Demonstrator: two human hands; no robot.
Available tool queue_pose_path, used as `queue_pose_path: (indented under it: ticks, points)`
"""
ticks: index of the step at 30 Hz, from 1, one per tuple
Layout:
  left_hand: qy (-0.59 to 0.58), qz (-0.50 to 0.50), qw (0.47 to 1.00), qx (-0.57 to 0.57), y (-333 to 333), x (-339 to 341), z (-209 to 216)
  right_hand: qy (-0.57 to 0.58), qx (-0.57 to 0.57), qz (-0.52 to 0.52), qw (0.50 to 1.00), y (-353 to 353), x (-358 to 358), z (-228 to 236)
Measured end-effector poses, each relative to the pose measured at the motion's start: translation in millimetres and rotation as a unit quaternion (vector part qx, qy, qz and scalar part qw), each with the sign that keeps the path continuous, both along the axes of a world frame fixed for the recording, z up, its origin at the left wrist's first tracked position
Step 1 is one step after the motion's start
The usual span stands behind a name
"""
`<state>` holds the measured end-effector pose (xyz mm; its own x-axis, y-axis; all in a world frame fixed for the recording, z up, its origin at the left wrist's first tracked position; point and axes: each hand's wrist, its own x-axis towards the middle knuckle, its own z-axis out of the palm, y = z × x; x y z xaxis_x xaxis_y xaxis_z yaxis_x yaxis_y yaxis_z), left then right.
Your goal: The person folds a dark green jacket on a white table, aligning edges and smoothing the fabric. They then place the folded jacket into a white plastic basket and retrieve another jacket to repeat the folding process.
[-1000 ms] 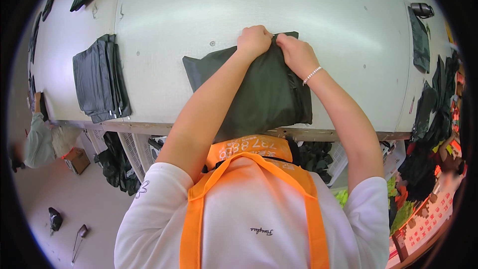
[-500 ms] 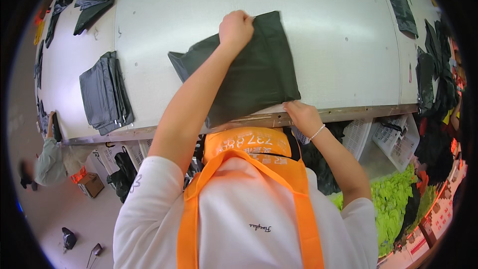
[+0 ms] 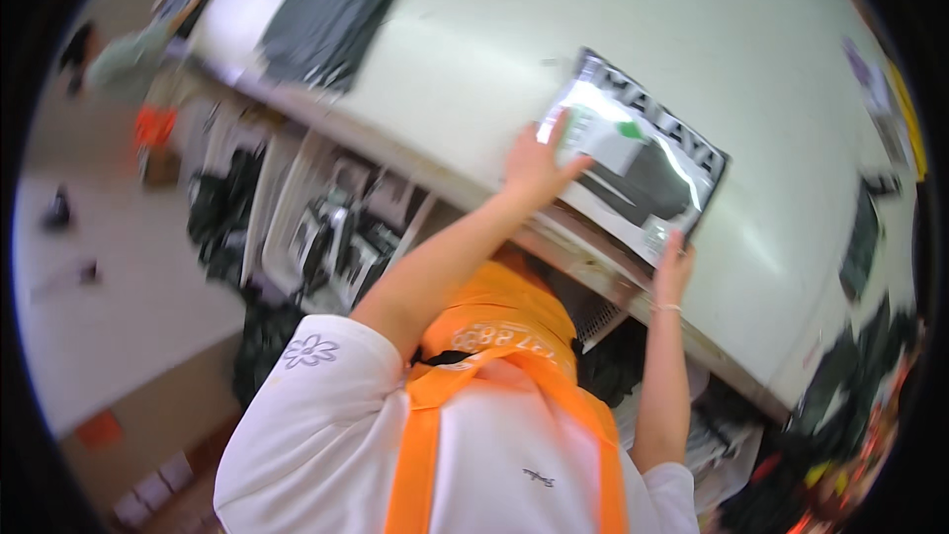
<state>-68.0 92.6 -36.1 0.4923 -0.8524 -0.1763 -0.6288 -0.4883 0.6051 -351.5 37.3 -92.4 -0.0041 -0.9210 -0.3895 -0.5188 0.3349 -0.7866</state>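
A flat, shiny plastic bag (image 3: 647,183) lies tilted at the table's near edge, with white and dark areas, bold black lettering along its far side and a small green patch. My left hand (image 3: 537,170) rests on the bag's left end, its fingers spread apart. At the bag's near right corner my right hand (image 3: 673,265) has its fingers and thumb closed on the edge. A bracelet sits on the right wrist.
A stack of dark folded bags (image 3: 331,25) lies on the white table (image 3: 474,40) at the left. White crates (image 3: 287,203) with dark items stand under the table. More dark bags (image 3: 860,247) lie far right. A co-worker's sleeve (image 3: 129,64) shows far left.
My view has turned and everything is tilted. Instead of the plain dark packet, the shiny lettered side of a bag lies under my hands. My left hand has come down from the packet's far edge.
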Motion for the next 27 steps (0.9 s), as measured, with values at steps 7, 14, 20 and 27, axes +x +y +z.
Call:
queue_pose_path:
  ticks: [7,14,20,27]
  points:
    - [0.027,0.083,0.996,0.0,173.4,3.1,9.1,0.02,-0.092,0.197,0.976,92.9,27.7,28.0]
    - [0.079,0.311,0.947,0.028,405.1,30.9,-9.9,-0.006,-0.031,0.395,0.918,228.7,153.2,63.7]
    - [-0.053,0.492,0.852,0.174,574.4,98.8,-20.6,0.0,-0.064,0.587,0.807,355.5,305.1,11.8]
    - [-0.055,0.431,0.888,0.149,646.2,156.7,-91.5,0.039,0.089,0.686,0.721,400.5,307.9,-36.2]
